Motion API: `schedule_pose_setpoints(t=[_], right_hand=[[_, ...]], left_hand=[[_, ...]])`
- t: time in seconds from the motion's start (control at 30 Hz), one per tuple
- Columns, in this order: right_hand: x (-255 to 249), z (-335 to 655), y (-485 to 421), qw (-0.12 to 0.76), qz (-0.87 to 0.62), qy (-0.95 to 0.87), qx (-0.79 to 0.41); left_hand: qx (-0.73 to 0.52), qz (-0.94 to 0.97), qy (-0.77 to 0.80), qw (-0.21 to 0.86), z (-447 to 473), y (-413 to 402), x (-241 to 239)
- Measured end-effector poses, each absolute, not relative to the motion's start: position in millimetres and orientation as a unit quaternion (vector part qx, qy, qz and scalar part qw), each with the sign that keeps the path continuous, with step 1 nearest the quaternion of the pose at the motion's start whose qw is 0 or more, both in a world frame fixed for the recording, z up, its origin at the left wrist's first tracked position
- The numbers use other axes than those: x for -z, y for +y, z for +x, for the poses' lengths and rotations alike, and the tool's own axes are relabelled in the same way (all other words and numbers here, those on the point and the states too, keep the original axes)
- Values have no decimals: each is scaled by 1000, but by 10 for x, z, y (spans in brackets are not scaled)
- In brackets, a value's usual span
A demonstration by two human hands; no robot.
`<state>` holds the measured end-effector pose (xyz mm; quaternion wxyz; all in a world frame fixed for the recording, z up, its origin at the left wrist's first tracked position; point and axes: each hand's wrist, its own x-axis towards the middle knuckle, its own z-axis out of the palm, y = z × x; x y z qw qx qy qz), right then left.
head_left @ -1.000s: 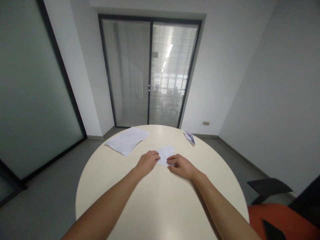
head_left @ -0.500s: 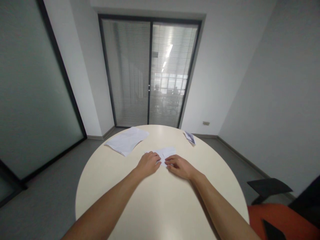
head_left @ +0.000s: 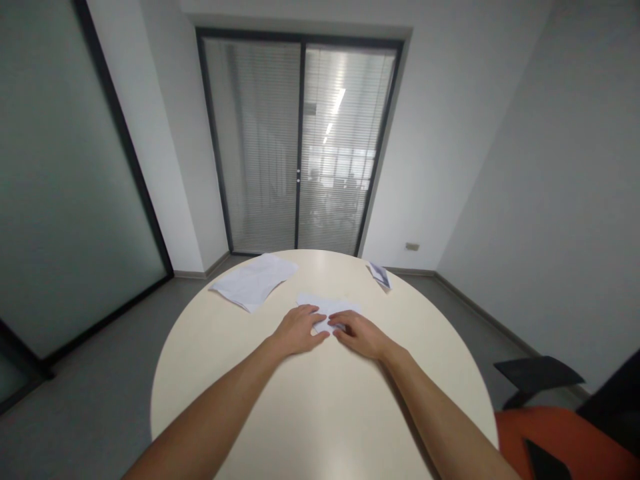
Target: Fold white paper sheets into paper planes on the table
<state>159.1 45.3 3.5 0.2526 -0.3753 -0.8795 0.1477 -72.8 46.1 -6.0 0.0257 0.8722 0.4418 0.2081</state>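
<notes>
A white sheet of paper (head_left: 325,304) lies near the middle of the round table, partly covered by both hands. It looks folded, though the folds are hard to make out. My left hand (head_left: 300,329) rests on its left side with the fingers stretched and the thumb apart from them. On the other side, my right hand (head_left: 363,332) has its fingers bent over the near right part of the sheet, the thumb low beside the index finger. The fingertips of the two hands almost meet; the paper between them is small and partly hidden.
A larger, creased white sheet (head_left: 255,279) lies at the table's far left. At the far right edge sits a small folded paper (head_left: 380,275) with a dark print. The round cream table (head_left: 310,413) has an orange chair (head_left: 565,437) with black armrests to its right.
The sheet under my hands has shifted and turned slightly to the right. My left thumb has spread away from its fingers. My right hand has barely moved.
</notes>
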Motion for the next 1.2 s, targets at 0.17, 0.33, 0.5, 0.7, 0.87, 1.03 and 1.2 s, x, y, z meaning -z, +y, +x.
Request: schedule_pose_setpoints(t=[0.17,0.33,0.5,0.7,0.87,1.03,1.2], right_hand=[[63,1661,523,259,-384,-879,-117],[67,1669,518,252,-378,-884,-112],[13,1645,493,257,-373,-884,-119],[25,1658,514,252,-380,-883,-115],[45,1683,542,253,-378,-884,-109],[11,1660,506,254,-374,-888,-84],[-21,1611,470,249,-364,-893,-84]], left_hand=[[-193,884,424,24,-751,469,62],[-186,904,380,60,-759,435,23],[-212,912,343,75,-753,403,-18],[-217,913,335,78,-752,424,-4],[-209,912,342,89,-747,469,35],[-216,904,352,110,-750,503,73],[-236,903,341,114,-760,533,117]])
